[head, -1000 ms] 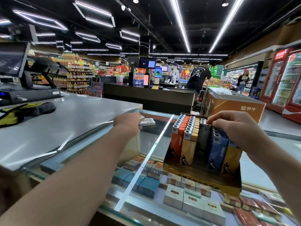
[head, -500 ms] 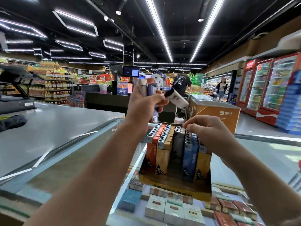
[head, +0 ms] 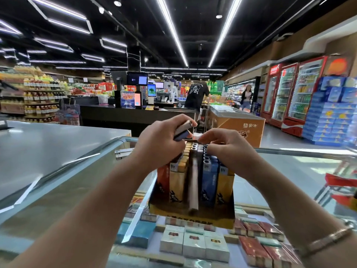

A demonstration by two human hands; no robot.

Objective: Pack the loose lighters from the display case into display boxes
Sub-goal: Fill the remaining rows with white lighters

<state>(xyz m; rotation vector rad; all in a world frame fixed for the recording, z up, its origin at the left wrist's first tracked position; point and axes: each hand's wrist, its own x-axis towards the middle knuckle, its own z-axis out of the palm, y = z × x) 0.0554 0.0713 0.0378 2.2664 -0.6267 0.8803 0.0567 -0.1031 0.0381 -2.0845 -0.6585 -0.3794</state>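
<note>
Overhead, two lighters (head: 182, 130) in left hand (head: 160, 144)

We see cigarette packs (head: 195, 242) under the glass — white, red, blue. Beyond stand a checkout counter (head: 135, 115), drink fridges (head: 293, 93) and stocked shelves (head: 38, 97).

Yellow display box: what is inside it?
The display box holds upright lighters in rows: red, tan, brown, blue, yellow. Both hands cover the rear rows.
</note>
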